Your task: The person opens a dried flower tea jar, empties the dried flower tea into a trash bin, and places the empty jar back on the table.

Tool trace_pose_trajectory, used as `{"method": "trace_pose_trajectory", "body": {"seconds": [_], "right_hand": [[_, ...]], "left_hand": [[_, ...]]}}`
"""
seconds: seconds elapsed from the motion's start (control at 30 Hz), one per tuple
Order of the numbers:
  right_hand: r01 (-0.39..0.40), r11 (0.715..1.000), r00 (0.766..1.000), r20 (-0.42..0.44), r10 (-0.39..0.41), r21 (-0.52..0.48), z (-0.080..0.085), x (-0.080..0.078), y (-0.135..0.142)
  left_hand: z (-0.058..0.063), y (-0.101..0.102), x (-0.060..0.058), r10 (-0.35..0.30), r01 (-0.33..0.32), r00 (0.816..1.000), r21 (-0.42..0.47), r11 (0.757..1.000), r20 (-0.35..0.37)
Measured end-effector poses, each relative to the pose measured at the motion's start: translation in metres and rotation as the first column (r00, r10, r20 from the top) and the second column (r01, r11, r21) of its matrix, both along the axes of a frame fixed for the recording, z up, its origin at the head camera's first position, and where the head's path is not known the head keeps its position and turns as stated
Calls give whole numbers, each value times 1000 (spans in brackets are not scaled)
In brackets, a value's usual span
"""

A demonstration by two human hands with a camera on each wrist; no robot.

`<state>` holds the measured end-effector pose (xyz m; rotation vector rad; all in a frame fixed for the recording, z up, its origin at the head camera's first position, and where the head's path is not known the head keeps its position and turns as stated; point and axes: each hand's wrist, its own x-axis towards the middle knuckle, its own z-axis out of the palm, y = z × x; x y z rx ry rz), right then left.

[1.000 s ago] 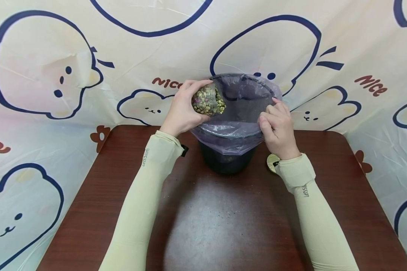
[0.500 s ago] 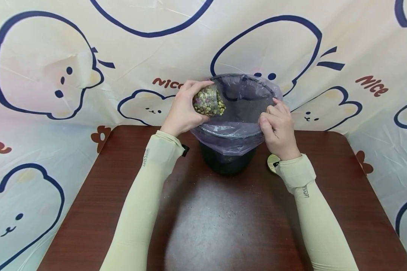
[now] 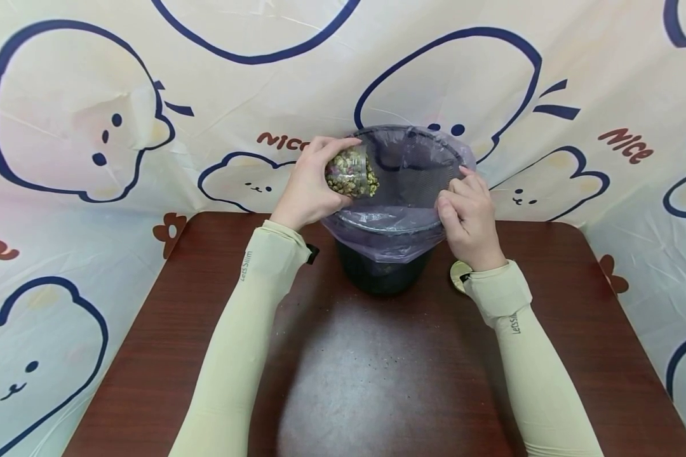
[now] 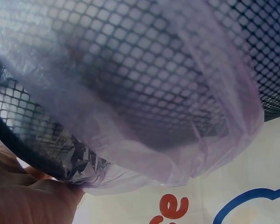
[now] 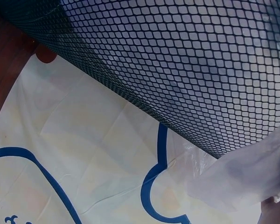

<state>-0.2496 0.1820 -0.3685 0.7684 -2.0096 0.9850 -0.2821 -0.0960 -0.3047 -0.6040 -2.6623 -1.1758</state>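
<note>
My left hand point(image 3: 311, 181) holds a clear jar point(image 3: 345, 171) of dried flower buds, tipped on its side with its mouth facing right over the bin's opening. Yellowish buds point(image 3: 371, 183) fill the mouth. The black mesh bin point(image 3: 380, 276) stands upright at the table's back, lined with a thin purple plastic bag point(image 3: 389, 244) folded over the rim. On the right, my right hand point(image 3: 465, 216) grips the bin's rim and bag with curled fingers. The left wrist view has the mesh point(image 4: 144, 70) through the bag; the right wrist view shows the bin's side point(image 5: 186, 60).
A round, pale yellow lid-like disc point(image 3: 458, 276) lies right of the bin, partly hidden by my right wrist. Small dark crumbs point(image 3: 385, 362) are scattered over the brown table point(image 3: 206, 355). A printed cloth point(image 3: 234, 95) hangs close behind the bin and along both sides.
The jar has turned very slightly in my left hand, with more of its clear wall showing near the mouth. My right hand and the bin have stayed in place.
</note>
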Motion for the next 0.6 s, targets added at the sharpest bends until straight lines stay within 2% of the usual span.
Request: {"method": "trace_pose_trajectory", "body": {"seconds": [0.6], "right_hand": [[1, 1000, 1000, 3, -1, 10, 1, 0, -1]], "left_hand": [[-1, -1, 1, 3, -3, 1000, -7, 1000, 0]]}}
